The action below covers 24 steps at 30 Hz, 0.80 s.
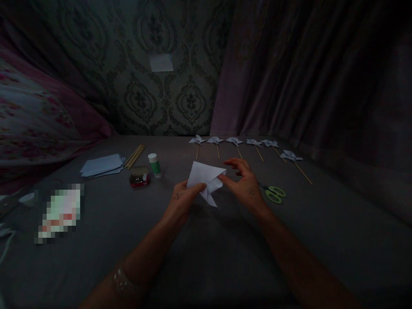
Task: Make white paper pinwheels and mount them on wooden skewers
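Observation:
My left hand [184, 198] is closed on a white paper pinwheel [203, 174], its thumb pressed on the folds near the middle. The paper is held above the table, with one pointed flap hanging down and another reaching right. At that right flap is my right hand [242, 182], thumb against the paper's edge and the forefinger raised apart from it. Just beyond the right wrist lie scissors [273, 194] with green handles, their blades partly hidden by the hand.
Several finished pinwheels on sticks [234, 140] lie along the back right. Toward the left are a stack of white paper [103, 165], several thin sticks [135, 156], a small red box [139, 178] and an upright glue stick [155, 165]. A pixelated sheet [61, 212] lies front left.

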### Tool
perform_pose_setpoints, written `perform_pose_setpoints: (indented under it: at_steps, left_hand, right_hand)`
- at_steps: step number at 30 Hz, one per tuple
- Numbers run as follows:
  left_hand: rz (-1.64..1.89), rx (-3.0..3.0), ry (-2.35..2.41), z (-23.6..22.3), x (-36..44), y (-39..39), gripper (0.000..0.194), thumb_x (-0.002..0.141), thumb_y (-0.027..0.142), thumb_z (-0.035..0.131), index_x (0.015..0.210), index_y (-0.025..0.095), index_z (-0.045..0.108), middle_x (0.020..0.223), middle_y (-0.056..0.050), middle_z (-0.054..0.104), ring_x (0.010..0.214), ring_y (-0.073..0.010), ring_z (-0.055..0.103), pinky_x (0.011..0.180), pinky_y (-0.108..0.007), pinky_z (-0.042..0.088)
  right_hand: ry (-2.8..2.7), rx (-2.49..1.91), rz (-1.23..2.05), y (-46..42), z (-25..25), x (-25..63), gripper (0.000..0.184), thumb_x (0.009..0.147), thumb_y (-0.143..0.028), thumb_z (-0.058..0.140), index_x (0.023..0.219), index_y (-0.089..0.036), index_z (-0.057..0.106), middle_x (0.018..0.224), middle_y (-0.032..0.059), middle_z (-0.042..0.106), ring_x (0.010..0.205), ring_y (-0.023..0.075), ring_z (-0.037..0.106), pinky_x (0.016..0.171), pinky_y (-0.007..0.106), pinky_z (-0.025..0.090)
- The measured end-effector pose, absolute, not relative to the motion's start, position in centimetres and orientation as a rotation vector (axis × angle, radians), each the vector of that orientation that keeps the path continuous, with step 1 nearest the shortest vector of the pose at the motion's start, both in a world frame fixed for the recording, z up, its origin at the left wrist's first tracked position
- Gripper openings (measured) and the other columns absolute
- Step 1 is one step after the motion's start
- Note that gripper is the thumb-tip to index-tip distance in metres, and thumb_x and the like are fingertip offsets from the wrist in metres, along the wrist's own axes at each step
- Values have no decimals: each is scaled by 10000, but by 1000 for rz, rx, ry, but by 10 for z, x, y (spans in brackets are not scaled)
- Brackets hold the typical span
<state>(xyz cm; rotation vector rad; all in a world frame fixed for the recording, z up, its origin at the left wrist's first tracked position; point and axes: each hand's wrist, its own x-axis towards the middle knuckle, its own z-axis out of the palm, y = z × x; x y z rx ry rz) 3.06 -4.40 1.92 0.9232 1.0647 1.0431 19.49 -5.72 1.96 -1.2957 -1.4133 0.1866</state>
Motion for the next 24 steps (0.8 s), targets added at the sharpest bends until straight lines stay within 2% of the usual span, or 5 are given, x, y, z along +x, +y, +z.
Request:
perform_pose_setpoints:
  at_steps: [11, 24]
  left_hand:
    - [1052, 896, 1111, 22, 33, -45, 208, 549, 208, 708, 732, 110, 702, 636, -62, 689, 529, -184, 618, 529, -281, 487]
    - [1032, 915, 1171, 17, 31, -42, 252, 540, 256, 713, 740, 104, 689, 628, -65, 667, 518, -179, 597, 516, -281, 455]
  right_hand:
    - [-1471, -1212, 87, -60, 20, 190, 80, 706, -263, 691, 753, -224, 640, 1083, 70, 556, 1077, 229, 531, 954, 433, 406]
    - [-1488, -1153, -62, -68, 22, 180, 32, 744, -225, 675, 729, -217, 648, 1051, 60, 561, 930, 194, 557, 842, 389, 464]
